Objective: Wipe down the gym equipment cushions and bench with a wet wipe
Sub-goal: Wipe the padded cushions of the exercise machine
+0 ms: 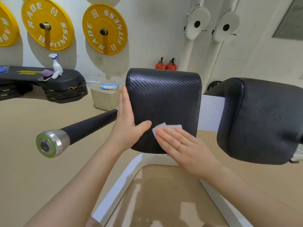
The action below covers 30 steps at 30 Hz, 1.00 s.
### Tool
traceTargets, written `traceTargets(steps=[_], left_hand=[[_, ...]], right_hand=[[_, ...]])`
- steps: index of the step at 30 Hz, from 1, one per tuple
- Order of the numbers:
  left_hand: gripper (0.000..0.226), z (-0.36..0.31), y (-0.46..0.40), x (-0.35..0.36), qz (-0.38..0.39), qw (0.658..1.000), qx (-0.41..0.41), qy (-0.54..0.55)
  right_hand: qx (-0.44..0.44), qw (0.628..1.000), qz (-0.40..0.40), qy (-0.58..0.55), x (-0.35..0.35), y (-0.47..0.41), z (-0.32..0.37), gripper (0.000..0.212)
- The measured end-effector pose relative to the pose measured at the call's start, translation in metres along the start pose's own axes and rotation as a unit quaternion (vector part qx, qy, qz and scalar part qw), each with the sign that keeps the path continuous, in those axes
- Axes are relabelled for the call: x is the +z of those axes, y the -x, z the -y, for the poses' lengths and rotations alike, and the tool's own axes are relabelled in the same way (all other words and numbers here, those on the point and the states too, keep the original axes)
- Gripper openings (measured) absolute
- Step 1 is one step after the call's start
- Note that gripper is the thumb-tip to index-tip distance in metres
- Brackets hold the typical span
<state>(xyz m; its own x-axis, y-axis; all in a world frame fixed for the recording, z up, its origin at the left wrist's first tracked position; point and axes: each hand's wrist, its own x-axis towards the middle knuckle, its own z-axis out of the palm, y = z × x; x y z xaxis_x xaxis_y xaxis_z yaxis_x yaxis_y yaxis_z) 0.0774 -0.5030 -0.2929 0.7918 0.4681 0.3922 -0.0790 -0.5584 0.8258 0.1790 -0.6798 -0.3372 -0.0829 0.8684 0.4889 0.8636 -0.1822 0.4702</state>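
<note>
Wet wipe (165,126) lies flat on the lower part of the left black cushion (164,102), pressed under the right hand (183,145), fingers spread; left hand (127,122), grip apart, braces the cushion's left edge; second cushion (262,120) sits right.

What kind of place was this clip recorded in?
Most likely a gym or fitness studio: yellow weight plates hang on wall pegs, a black padded cushion sits on a white machine frame, and a stack of black step platforms stands nearby.
</note>
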Motion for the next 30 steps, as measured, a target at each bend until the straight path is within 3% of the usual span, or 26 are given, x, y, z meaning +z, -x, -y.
traceTargets(steps=[5, 10, 13, 16, 21, 27, 30], left_hand=[[0.114, -0.005, 0.0, 0.003, -0.029, 0.997, -0.011, -0.064], [0.115, -0.008, -0.002, 0.003, -0.03, 0.998, -0.026, -0.05], [0.115, -0.006, -0.001, 0.004, -0.036, 0.998, -0.027, -0.041], [0.114, -0.004, -0.001, 0.005, -0.045, 0.998, -0.019, -0.039], [0.115, -0.001, -0.002, 0.005, -0.043, 0.998, -0.008, -0.043], [0.114, -0.004, 0.0, 0.002, -0.034, 0.999, -0.013, -0.022], [0.104, 0.0, -0.001, 0.002, -0.019, 0.999, -0.021, 0.015]], right_hand=[[0.146, 0.984, -0.097, 0.002, -0.014, -0.037, -0.047, 0.046], [0.216, 0.968, -0.124, -0.04, -0.019, -0.052, -0.06, 0.043], [0.182, 0.974, -0.118, -0.07, -0.008, -0.027, -0.041, 0.043], [0.084, 0.989, -0.081, -0.088, 0.011, 0.014, -0.001, 0.04], [0.021, 0.998, -0.051, -0.014, 0.021, 0.032, 0.02, 0.049], [0.248, 0.961, -0.117, -0.029, -0.007, -0.016, -0.023, 0.041], [0.275, 0.951, -0.131, -0.048, -0.006, -0.035, -0.002, 0.047]])
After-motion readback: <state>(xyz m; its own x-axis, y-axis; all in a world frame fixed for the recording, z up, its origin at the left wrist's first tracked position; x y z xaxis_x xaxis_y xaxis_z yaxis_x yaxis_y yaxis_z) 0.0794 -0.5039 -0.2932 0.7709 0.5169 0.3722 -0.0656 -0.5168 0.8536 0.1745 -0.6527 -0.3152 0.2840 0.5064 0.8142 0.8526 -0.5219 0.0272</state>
